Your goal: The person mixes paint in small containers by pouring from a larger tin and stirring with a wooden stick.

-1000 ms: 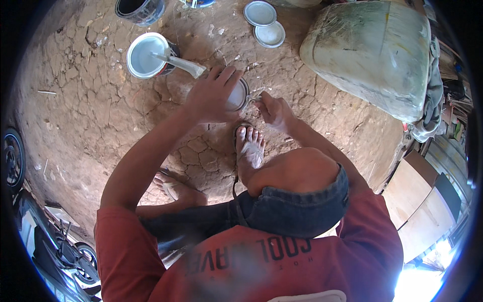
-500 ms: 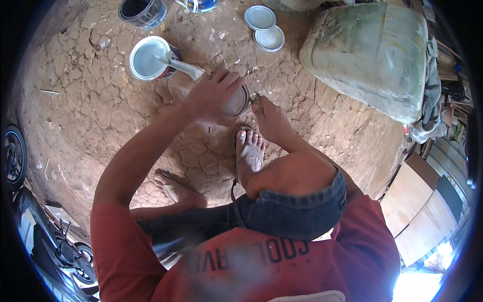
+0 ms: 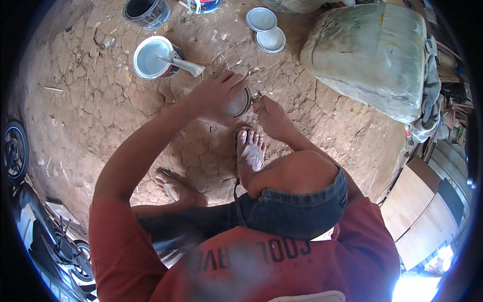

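A closed paint can (image 3: 238,105) with a grey, round lid stands on the ground before my feet. My left hand (image 3: 217,96) is wrapped over the can's left side and hides much of it. My right hand (image 3: 273,118) is closed around a small dark tool (image 3: 257,96), its tip at the right edge of the lid. The tool is mostly hidden, so its kind is unclear. Left of the can, an open paint can (image 3: 153,56) holds pale paint, and a paintbrush (image 3: 183,65) rests across its rim.
Two loose round lids (image 3: 270,40) lie beyond my hands. A dark open can (image 3: 146,13) stands at the far left. On the right is a large, cloudy plastic container (image 3: 367,60). Cracked earth (image 3: 90,105) forms the floor, with a motorcycle (image 3: 63,241) at the left edge.
The whole view has shifted very slightly. Both hands stay at the closed can, with the right hand and its tool still at the rim.
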Demonstrator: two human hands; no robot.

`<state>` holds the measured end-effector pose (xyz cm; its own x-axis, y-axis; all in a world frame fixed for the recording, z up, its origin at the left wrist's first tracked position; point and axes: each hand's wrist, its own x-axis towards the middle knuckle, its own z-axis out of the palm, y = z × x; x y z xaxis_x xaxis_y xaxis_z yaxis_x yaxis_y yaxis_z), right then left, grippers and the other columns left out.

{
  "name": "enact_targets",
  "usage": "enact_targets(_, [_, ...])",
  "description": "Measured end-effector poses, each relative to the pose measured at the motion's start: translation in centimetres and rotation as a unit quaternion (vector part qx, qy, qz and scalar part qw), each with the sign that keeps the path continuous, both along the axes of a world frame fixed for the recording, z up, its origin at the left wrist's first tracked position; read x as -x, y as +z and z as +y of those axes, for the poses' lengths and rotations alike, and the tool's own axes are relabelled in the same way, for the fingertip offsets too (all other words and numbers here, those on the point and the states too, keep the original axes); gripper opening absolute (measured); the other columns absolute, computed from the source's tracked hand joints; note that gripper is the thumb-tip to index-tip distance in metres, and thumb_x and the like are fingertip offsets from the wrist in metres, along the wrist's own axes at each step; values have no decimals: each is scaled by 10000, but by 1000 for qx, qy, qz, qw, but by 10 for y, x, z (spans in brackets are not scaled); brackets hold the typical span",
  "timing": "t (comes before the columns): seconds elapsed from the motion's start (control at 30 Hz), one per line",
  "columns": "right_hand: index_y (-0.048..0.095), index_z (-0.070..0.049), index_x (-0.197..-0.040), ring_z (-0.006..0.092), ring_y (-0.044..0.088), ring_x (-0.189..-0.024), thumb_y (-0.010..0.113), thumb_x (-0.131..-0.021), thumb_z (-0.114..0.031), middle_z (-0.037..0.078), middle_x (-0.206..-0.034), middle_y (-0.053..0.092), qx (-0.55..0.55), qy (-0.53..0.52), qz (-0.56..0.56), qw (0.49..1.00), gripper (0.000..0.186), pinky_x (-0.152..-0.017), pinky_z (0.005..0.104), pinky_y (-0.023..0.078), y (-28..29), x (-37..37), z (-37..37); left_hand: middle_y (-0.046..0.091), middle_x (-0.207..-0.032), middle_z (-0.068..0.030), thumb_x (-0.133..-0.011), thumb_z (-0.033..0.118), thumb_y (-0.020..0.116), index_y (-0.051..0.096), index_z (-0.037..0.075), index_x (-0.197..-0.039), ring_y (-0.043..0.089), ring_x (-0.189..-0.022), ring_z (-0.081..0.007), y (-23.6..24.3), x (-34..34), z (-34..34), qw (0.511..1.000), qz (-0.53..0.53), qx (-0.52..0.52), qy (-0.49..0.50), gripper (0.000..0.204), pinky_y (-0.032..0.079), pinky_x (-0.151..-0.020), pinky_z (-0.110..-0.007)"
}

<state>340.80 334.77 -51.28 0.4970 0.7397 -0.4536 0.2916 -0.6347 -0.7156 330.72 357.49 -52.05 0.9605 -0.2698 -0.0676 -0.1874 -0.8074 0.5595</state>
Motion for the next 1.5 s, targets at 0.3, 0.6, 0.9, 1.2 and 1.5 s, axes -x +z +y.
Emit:
enact_targets(0.3, [419, 2, -1037, 527, 607, -701, 532, -1022, -235, 260, -680, 581, -8, 149, -11, 989, 263, -611, 568, 456, -2, -31, -4, 492, -1360, -161, -655, 532, 808, 421, 17, -1424, 473, -1284, -356, 1, -2, 0, 1000, -18, 8, -6, 1003, 494, -1013, -460])
enact_targets(0.6, [503, 13, -1069, 521, 611, -971, 485, -1036, -328, 334, -948, 637, 77, 41, 71, 994, 344, -815, 586, 452, 12, -18, 13, 489, -1385, -197, -588, 417, 832, 394, 5, -1451, 476, -1289, -369, -11, -4, 3, 997, -33, 0, -73, 1052, 446, -1078, -458])
enact_targets(0.9, [478, -17, -1097, 505, 644, -782, 506, -1024, -258, 278, -790, 655, 2, 168, -14, 986, 253, -658, 553, 488, -12, -43, 1, 487, -1403, -191, -595, 510, 852, 396, 5, -1452, 461, -1321, -386, -21, -10, 6, 995, -34, 30, -90, 1094, 390, -1131, -454])
enact_targets(1.2, [467, -30, -1148, 537, 628, -770, 488, -1041, -297, 294, -788, 646, 73, 117, -33, 990, 289, -645, 586, 470, -6, -10, 0, 256, -1599, -258, -708, 709, 720, 276, -55, -1531, 227, -1507, -376, 29, 48, -79, 950, 45, -75, 299, 1208, 213, -1135, -701])
enact_targets(1.5, [502, -4, -1098, 554, 595, -936, 441, -1044, -307, 335, -920, 636, 103, 75, 42, 991, 313, -763, 604, 442, 16, -14, 11, 479, -1415, -178, -748, 634, 728, 391, -18, -1465, 437, -1335, -339, 11, 26, -43, 990, 25, -75, 120, 1026, 368, -1052, -561])
